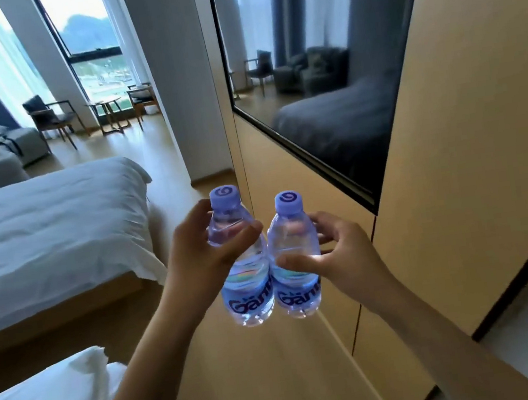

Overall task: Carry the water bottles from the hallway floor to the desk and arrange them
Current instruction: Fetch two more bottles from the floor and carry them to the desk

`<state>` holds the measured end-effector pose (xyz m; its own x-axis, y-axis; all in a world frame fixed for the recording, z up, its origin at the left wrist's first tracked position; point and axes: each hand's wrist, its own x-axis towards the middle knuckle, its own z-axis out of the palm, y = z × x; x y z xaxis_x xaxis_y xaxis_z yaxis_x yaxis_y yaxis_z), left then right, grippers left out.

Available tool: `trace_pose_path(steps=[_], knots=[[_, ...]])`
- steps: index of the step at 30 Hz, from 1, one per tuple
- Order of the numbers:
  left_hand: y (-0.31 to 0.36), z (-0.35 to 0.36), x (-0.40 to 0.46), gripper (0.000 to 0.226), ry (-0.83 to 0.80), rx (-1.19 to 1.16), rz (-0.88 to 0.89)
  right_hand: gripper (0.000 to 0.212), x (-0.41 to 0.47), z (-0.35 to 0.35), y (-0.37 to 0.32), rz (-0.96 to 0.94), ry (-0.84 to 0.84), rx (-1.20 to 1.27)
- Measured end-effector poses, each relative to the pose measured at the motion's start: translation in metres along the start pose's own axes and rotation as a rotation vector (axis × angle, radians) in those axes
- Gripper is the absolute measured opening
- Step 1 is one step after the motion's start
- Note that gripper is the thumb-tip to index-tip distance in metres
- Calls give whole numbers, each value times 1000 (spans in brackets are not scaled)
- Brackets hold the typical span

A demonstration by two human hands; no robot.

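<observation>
At the frame's centre, 2 clear plastic water bottles with lilac caps are held upright and touching side by side: the left bottle (244,269) in the left hand (197,262) grip, the right bottle (294,259) in the right hand (347,256) grip, fingers curled round each. A white-sheeted bed (45,235) lies at left, a dark wall-mounted screen (323,74) at upper right.
</observation>
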<state>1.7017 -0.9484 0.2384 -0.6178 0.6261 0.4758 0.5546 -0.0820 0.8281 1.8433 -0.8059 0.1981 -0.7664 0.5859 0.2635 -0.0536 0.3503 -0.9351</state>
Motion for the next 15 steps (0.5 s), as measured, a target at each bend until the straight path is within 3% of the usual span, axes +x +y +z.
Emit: trace_pose_path(steps=[11,15], knots=[[-92,-39,159,20,75,25,13,42,197,46,24,-23,-67,44],[-139,-50,235,19,101,8,16,49,295,61,43,-27,-126,62]])
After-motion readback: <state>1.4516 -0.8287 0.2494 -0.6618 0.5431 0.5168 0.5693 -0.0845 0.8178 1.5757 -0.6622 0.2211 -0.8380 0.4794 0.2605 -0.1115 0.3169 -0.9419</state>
